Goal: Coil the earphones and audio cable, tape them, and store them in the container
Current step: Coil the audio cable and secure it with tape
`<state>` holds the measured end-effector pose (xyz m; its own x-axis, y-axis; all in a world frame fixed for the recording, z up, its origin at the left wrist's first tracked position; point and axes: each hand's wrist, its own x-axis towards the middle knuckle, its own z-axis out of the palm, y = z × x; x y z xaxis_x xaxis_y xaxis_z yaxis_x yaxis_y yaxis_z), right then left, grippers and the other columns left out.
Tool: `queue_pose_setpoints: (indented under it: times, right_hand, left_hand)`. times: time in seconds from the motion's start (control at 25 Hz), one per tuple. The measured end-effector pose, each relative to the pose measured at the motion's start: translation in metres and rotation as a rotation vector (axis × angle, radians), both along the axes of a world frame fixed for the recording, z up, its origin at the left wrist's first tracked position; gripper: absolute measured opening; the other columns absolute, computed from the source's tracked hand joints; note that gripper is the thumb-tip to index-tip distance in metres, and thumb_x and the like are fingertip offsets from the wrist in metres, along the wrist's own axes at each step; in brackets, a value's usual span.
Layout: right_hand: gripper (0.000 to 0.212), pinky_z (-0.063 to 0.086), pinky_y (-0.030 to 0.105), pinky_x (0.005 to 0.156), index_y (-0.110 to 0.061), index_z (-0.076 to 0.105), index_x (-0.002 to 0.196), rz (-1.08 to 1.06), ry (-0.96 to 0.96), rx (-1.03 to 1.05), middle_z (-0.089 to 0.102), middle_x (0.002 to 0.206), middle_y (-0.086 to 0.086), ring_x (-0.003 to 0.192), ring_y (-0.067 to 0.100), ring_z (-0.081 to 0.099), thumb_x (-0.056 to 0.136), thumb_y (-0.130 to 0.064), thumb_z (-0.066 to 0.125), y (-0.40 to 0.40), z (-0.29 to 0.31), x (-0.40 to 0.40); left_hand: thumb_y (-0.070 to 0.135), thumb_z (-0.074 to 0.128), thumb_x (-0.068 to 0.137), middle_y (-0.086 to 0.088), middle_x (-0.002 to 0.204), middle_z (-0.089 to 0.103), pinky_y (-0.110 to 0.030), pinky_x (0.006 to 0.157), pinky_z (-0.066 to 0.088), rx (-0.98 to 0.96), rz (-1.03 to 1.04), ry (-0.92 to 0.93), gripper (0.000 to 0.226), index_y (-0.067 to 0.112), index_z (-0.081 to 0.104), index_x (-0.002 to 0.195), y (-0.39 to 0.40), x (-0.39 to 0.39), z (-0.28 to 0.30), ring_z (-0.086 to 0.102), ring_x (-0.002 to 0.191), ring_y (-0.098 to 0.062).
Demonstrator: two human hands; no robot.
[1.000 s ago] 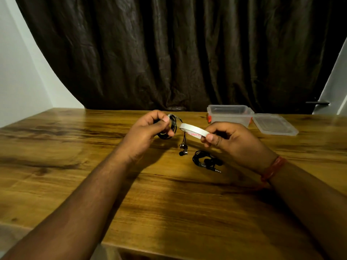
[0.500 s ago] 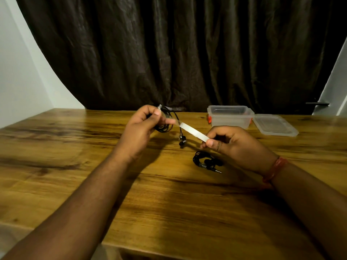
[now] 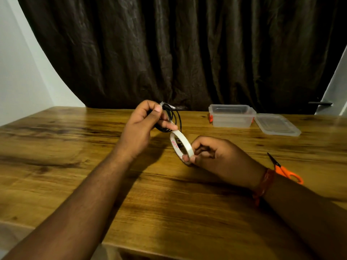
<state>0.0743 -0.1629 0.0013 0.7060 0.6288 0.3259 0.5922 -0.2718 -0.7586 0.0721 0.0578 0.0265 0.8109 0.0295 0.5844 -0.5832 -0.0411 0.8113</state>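
My left hand (image 3: 143, 126) grips a black coil of earphone cable (image 3: 171, 119) above the table, thumb and fingers pinched round it, with a bit of tape at its top. My right hand (image 3: 212, 156) pinches a white roll of tape (image 3: 181, 145) by its lower edge, just below and right of the coil; the roll's upper rim touches my left fingertips. A clear plastic container (image 3: 231, 115) stands open at the back right, its lid (image 3: 277, 124) lying beside it. The second coiled cable on the table is hidden behind my right hand.
Orange-handled scissors (image 3: 283, 169) lie on the wooden table (image 3: 75, 156) to the right of my right wrist. A dark curtain hangs behind the table's far edge. The table's front edge runs below my forearms.
The tape roll has turned from edge-on to face me and moved closer under the coil. My right hand shifted down and now covers the cable on the table. The scissors have come into view.
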Motion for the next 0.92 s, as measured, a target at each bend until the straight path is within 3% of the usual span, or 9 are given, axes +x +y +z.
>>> queue_pose_setpoints:
  times: [0.08,0.16,0.24,0.52,0.64,0.72,0.8,0.92]
  right_hand:
    - [0.009,0.045,0.014,0.062,-0.017,0.069,0.097,0.000,0.010,-0.019,0.070,0.080,-0.013,0.070,-0.002,0.062,0.090,-0.020,0.069,0.004,-0.001,-0.004]
    - [0.011,0.055,0.025,0.077,-0.019,0.068,0.098,-0.001,0.025,-0.036,0.073,0.094,-0.008,0.087,0.002,0.068,0.087,-0.018,0.071,0.007,-0.004,-0.004]
    - [0.015,0.056,0.039,0.086,-0.024,0.067,0.099,-0.021,0.015,-0.080,0.072,0.100,-0.006,0.095,0.007,0.068,0.086,-0.020,0.072,0.010,-0.005,-0.004]
    - [0.020,0.057,0.036,0.087,-0.025,0.068,0.101,-0.028,-0.005,-0.167,0.072,0.100,-0.008,0.095,0.004,0.067,0.084,-0.017,0.074,0.010,-0.002,-0.001]
    - [0.017,0.056,0.022,0.080,-0.022,0.067,0.099,-0.080,-0.028,-0.166,0.071,0.092,-0.004,0.086,0.005,0.066,0.085,-0.013,0.072,-0.002,0.014,0.001]
    - [0.008,0.048,0.013,0.070,-0.023,0.067,0.094,-0.230,-0.204,-0.288,0.068,0.086,-0.006,0.080,0.006,0.061,0.089,-0.017,0.068,-0.021,0.032,0.005]
    - [0.004,0.042,0.018,0.069,-0.024,0.068,0.092,-0.397,-0.356,-0.510,0.068,0.088,-0.008,0.084,0.007,0.060,0.089,-0.026,0.067,-0.049,0.048,0.009]
    - [0.014,0.038,0.024,0.073,-0.022,0.070,0.093,-0.554,-0.278,-0.851,0.069,0.095,0.000,0.096,0.019,0.062,0.089,-0.034,0.066,-0.090,0.057,0.004]
  left_hand:
    - [0.015,0.040,0.102,-0.002,0.080,0.063,-0.037,0.079,0.056,0.056,0.027,0.003,0.016,0.012,0.051,0.091,0.000,0.000,-0.001,0.073,0.072,-0.023]
    - [0.015,0.040,0.103,-0.006,0.084,0.061,-0.034,0.075,0.055,0.114,0.054,0.001,0.015,0.012,0.050,0.092,0.000,-0.001,-0.002,0.073,0.072,-0.023]
    - [0.023,0.043,0.101,-0.009,0.085,0.061,-0.034,0.072,0.054,0.181,0.064,-0.008,0.016,0.011,0.050,0.092,-0.001,-0.002,-0.003,0.073,0.074,-0.025]
    - [0.029,0.044,0.098,-0.010,0.086,0.061,-0.035,0.070,0.054,0.267,0.072,-0.022,0.016,0.016,0.051,0.093,-0.001,-0.004,-0.006,0.074,0.077,-0.027]
    - [0.025,0.043,0.101,-0.013,0.088,0.060,-0.037,0.071,0.055,0.300,0.072,-0.044,0.013,0.018,0.051,0.093,-0.002,-0.003,-0.006,0.074,0.078,-0.025]
    - [0.024,0.043,0.100,-0.012,0.087,0.059,-0.032,0.070,0.056,0.286,0.051,-0.055,0.011,0.019,0.050,0.093,-0.002,-0.004,-0.006,0.074,0.076,-0.023]
    - [0.022,0.043,0.100,-0.006,0.086,0.058,-0.026,0.068,0.055,0.274,0.025,-0.076,0.011,0.021,0.050,0.092,-0.003,-0.006,-0.005,0.074,0.075,-0.022]
    - [0.016,0.042,0.102,-0.004,0.086,0.057,-0.021,0.068,0.055,0.303,0.040,-0.087,0.014,0.022,0.050,0.092,-0.007,-0.008,-0.004,0.074,0.075,-0.018]
